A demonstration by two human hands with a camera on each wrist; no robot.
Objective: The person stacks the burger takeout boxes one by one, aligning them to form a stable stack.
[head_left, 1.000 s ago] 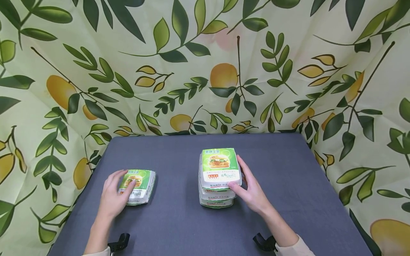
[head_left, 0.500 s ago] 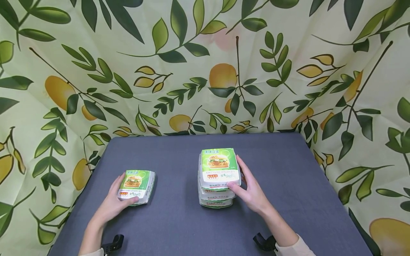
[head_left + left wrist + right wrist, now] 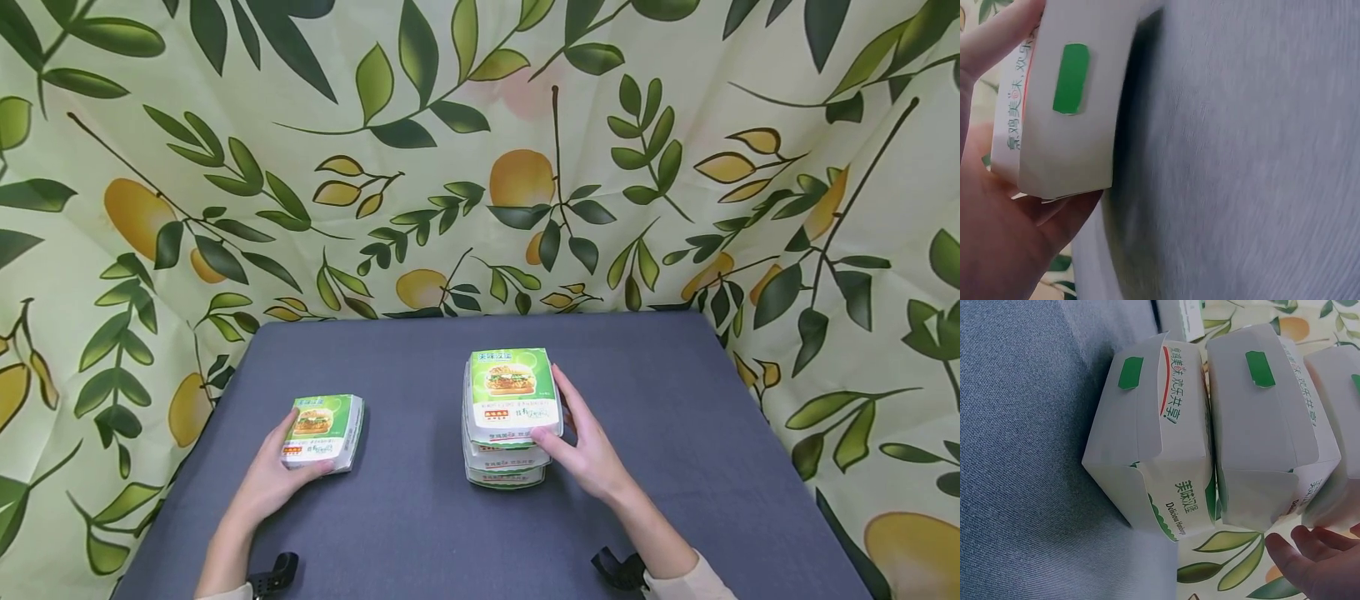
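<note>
A green and white burger box point(image 3: 324, 427) sits on the left, gripped by my left hand point(image 3: 266, 479), its thumb along the near edge and its fingers at the left side. In the left wrist view this white box point(image 3: 1075, 140) bears a green sticker, with dark shadow between box and cloth. Near the middle stands a stack of three similar burger boxes point(image 3: 513, 387), slightly uneven. My right hand point(image 3: 588, 454) holds the top one at its right side, thumb at the near corner. The right wrist view shows the lowest box point(image 3: 1150, 434) on the cloth and fingertips near the upper boxes.
A dark blue-grey cloth point(image 3: 420, 533) covers the table. Behind it and at both sides hangs a fabric backdrop point(image 3: 450, 167) printed with leaves and fruit. A black strap point(image 3: 276, 575) is on the left wrist, another black band point(image 3: 621, 570) on the right.
My left hand has shifted from over the left box's top to its left side and near edge. That box has moved slightly right and away. The right hand and the stack stay put.
</note>
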